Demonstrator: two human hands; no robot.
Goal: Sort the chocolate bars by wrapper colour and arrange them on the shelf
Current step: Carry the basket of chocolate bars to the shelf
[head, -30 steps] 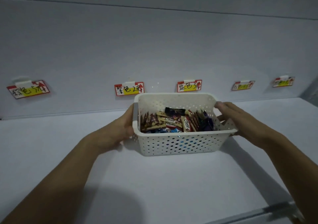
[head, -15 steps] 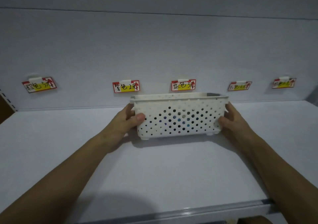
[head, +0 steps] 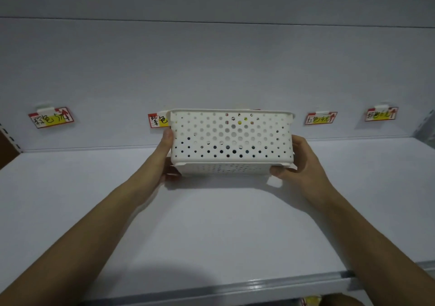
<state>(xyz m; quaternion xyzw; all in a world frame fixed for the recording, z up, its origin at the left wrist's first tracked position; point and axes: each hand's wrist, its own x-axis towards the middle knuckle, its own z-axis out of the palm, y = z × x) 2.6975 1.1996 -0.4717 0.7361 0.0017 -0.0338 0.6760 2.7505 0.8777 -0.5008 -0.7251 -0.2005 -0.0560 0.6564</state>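
Observation:
A white perforated plastic basket [head: 231,141] is held above the white shelf [head: 211,223], tipped away from me so its near wall and underside face the camera. My left hand [head: 168,150] grips its left end. My right hand [head: 295,162] grips its right end and lower corner. The chocolate bars inside are hidden; only dark and coloured specks show through the holes.
Price labels hang along the back wall: one at far left [head: 51,118], one partly behind the basket [head: 158,120], two at right [head: 321,118] [head: 381,114]. The shelf's metal front edge [head: 235,287] runs below my arms.
The basket has been lifted off the shelf and tipped further away from me; a second ago its open top with the bars was visible. Both hands rose with it.

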